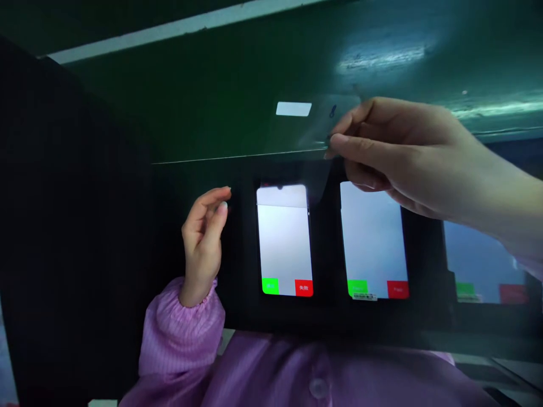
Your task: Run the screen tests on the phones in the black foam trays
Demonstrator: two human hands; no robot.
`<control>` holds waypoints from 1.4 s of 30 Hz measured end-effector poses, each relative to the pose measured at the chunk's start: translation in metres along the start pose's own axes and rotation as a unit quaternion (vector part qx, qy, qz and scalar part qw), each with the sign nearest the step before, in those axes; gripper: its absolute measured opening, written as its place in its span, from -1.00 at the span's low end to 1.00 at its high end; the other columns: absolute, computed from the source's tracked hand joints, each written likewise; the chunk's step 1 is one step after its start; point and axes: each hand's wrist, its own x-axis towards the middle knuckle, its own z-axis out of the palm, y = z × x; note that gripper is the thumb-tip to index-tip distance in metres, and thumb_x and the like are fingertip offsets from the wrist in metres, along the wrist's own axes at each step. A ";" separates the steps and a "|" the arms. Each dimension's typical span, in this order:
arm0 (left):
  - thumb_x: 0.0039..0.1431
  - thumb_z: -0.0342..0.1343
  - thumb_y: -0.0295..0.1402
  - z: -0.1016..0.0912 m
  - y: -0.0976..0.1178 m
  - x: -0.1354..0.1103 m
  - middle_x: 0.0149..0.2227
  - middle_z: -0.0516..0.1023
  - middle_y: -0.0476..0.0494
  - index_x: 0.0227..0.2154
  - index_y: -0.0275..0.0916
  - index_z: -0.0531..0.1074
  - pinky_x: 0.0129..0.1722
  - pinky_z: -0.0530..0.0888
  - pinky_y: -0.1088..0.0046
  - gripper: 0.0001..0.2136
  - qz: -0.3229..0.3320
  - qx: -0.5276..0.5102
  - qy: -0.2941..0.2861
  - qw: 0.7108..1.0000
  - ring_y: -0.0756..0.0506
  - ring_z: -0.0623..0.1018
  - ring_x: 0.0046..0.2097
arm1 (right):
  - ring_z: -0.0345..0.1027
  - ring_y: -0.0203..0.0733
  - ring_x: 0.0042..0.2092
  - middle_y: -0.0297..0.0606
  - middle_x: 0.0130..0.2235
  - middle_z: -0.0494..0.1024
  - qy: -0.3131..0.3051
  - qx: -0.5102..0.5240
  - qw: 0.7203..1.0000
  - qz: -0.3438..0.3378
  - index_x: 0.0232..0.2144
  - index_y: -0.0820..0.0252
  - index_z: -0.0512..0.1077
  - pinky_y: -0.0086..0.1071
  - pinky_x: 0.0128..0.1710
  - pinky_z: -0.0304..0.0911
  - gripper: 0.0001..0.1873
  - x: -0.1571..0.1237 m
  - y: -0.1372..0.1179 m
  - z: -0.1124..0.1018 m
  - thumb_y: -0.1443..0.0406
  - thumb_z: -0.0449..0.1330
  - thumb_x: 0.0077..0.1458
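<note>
My right hand (394, 152) is raised and pinches a clear protective film (303, 127) by its edge; a white label (293, 109) and a small blue mark show on the film. Below it a lit phone (285, 240) sits in a dark holder, showing a white screen with a green and a red button. My left hand (206, 237) hovers just left of this phone, fingers curled loosely with nothing in them. A second lit phone (373, 243) stands to the right, partly behind my right hand.
A third lit screen (483, 265) sits at the far right, dimmer and partly hidden by my right forearm. A green conveyor surface (212, 85) runs behind the dark fixture (331, 316). My pink sleeves and smock fill the bottom of the view.
</note>
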 end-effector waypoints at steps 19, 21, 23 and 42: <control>0.45 0.05 -0.11 -0.035 0.022 -0.081 0.26 0.46 -0.30 0.10 -0.17 0.56 0.48 0.00 -0.29 -0.64 0.366 0.427 -0.227 0.795 -0.34 0.37 0.33 | 0.17 -0.48 -0.51 -0.42 -0.38 0.44 0.012 -0.060 0.997 -0.045 -0.22 0.15 0.43 -0.52 -0.64 0.05 -0.90 -0.028 0.015 0.018 0.27 0.27 0.36; 0.44 0.06 -0.16 -0.040 0.021 -0.091 0.15 0.53 -0.24 -0.02 -0.17 0.59 0.49 0.04 -0.26 -0.71 0.384 0.376 -0.230 0.812 -0.29 0.43 0.28 | 0.16 -0.46 -0.51 -0.39 -0.35 0.46 0.013 -0.065 0.996 -0.057 -0.22 0.14 0.43 -0.48 -0.64 0.04 -0.87 -0.029 0.017 0.018 0.23 0.29 0.34; 0.39 0.12 -0.28 -0.045 0.019 -0.100 0.04 0.55 -0.20 -0.06 -0.17 0.59 0.46 0.18 -0.20 -0.80 0.376 0.339 -0.207 0.837 -0.25 0.49 0.21 | 0.16 -0.44 -0.51 -0.37 -0.32 0.47 0.015 -0.063 0.995 -0.071 -0.23 0.12 0.42 -0.44 -0.64 0.04 -0.83 -0.030 0.017 0.017 0.19 0.31 0.31; 0.23 0.34 -0.28 -0.040 -0.007 -0.142 0.07 0.56 -0.24 -0.06 -0.18 0.36 0.10 0.60 0.13 -0.68 0.230 0.239 -0.059 0.942 -0.21 0.58 0.15 | 0.29 -0.28 -0.60 -0.48 -0.50 0.49 -0.215 -0.294 0.926 -0.096 0.11 -0.04 0.39 -0.34 -0.58 0.16 -0.72 -0.094 0.020 0.023 0.08 0.04 0.48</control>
